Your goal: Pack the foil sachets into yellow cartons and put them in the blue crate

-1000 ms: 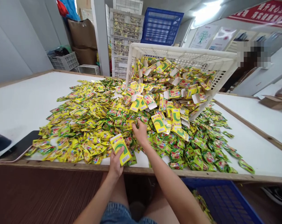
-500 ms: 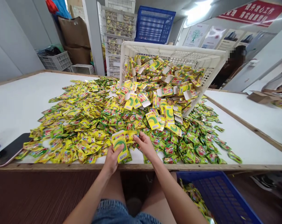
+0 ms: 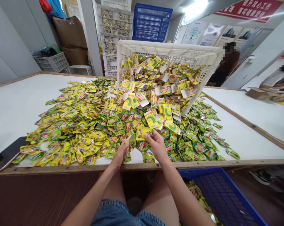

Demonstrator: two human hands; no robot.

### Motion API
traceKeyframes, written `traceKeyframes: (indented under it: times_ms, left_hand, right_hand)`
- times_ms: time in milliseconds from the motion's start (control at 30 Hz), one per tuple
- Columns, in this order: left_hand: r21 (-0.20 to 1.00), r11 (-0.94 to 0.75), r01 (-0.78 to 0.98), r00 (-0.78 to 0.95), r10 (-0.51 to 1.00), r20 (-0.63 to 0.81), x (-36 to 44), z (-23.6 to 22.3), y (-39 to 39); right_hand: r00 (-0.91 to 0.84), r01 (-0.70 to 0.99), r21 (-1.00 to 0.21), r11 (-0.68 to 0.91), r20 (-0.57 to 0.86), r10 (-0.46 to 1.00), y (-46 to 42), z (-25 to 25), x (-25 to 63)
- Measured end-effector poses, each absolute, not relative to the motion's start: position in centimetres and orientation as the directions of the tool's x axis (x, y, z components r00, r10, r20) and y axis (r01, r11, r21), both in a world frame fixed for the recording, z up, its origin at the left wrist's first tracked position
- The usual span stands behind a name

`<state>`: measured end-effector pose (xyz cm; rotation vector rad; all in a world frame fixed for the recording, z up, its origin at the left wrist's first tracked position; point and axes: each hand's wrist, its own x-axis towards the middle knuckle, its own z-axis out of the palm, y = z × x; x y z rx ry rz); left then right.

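Note:
My right hand (image 3: 157,145) pinches a yellow sachet (image 3: 141,133) by its right end, just above the heap. To its left, my left hand (image 3: 120,154) is closed on a small yellow carton (image 3: 127,140), which is turned nearly edge-on so that little of its face shows. Around both hands lies a broad heap of sachets, yellow ones (image 3: 85,138) on the left and green ones (image 3: 191,144) on the right. Beyond my hands, several yellow cartons (image 3: 151,119) with open flaps spill from a tipped white basket (image 3: 170,45).
A dark phone-like slab (image 3: 10,153) lies at the table's left edge. A blue crate (image 3: 226,191) with sachets sits below the table on the right. Stacked white crates (image 3: 116,40) and a blue crate (image 3: 152,23) stand behind. Another person (image 3: 228,62) is at the back right.
The carton in my left hand has turned from face-on to edge-on. My right hand has moved right, drawing the yellow sachet apart from the carton. The view has shifted slightly.

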<state>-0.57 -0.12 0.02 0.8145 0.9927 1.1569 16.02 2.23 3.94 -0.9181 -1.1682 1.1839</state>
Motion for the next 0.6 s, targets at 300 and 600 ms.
traceKeyframes:
  times_ms: [300,600]
  left_hand:
    - [0.988,0.045,-0.15,0.112,0.993,-0.028,0.7,0.3,0.3]
    - [0.992,0.116,-0.05,0.357,0.93,-0.09,-0.5,0.9,0.8]
  right_hand:
    - [-0.082,-0.044,-0.971,0.235,0.237,0.968,1.3,4.5,15.8]
    - [-0.145,0.325,-0.881,0.343,0.312,0.939,1.4,3.7,16.9]
